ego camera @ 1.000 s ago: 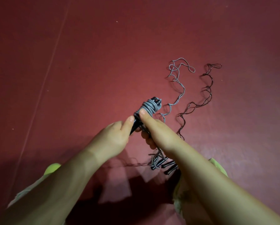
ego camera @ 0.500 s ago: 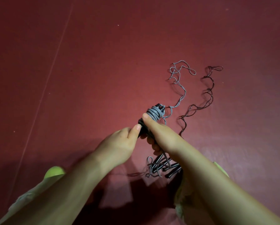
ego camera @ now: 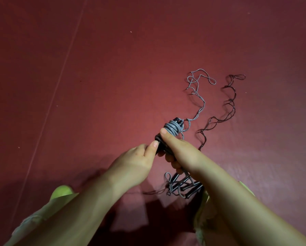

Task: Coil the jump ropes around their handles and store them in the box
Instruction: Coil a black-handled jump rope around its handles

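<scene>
Head view: the right hand point(ego camera: 182, 150) is gripping closed around the black handles point(ego camera: 162, 142), grey jump rope point(ego camera: 173, 128) coiled on them. The left hand point(ego camera: 136, 161) is pinching their lower end. A dark rope point(ego camera: 228, 110) is lying on the red floor point(ego camera: 113, 77).

Lighting is dim and warm, pooling brightest on the red floor point(ego camera: 148, 68) around the centre and falling off into dark corners. The forearms are casting soft, dark shadows point(ego camera: 131, 219) onto the floor along the lower edge. No glare is showing. The wide lens is bending the floor seam point(ego camera: 60, 79) at left. Both forearms are appearing soft and slightly blurred near the bottom; the frame centre is reading sharper.
</scene>
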Tool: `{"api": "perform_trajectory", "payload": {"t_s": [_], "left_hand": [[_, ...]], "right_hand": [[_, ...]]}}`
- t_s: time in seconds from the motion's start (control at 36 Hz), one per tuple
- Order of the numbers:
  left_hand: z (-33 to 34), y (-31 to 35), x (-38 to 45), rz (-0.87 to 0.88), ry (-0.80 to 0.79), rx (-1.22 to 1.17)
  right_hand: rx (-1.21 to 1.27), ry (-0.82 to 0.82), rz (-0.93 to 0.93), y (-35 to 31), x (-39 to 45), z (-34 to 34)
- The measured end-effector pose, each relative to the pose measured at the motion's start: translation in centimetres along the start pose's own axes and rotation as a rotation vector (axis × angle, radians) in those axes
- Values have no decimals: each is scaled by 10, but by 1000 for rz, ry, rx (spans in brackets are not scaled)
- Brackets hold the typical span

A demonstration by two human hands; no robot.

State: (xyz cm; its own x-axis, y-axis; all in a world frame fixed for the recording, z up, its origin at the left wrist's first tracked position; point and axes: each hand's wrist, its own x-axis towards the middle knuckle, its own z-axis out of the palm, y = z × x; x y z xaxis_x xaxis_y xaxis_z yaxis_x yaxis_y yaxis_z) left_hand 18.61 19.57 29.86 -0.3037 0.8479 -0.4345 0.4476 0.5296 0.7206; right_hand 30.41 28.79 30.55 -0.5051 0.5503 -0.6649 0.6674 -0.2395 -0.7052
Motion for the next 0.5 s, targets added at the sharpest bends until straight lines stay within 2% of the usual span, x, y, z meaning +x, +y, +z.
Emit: {"api": "perform_trajectory", "payload": {"t_s": [0.17, 0.36, 0.44, 0.5], "left_hand": [[2, 5, -3, 10, 70, 165], [0, 2, -1, 44, 154, 330], [-3, 0, 3, 65, 186, 330], [-8, -1, 7, 40, 136, 216]], "right_hand": [[53, 37, 38, -3, -2, 0], [29, 104, -34, -4, -3, 3], [152, 88, -70, -3, -2, 4], [202, 101, -119, -1, 0, 5]]}}
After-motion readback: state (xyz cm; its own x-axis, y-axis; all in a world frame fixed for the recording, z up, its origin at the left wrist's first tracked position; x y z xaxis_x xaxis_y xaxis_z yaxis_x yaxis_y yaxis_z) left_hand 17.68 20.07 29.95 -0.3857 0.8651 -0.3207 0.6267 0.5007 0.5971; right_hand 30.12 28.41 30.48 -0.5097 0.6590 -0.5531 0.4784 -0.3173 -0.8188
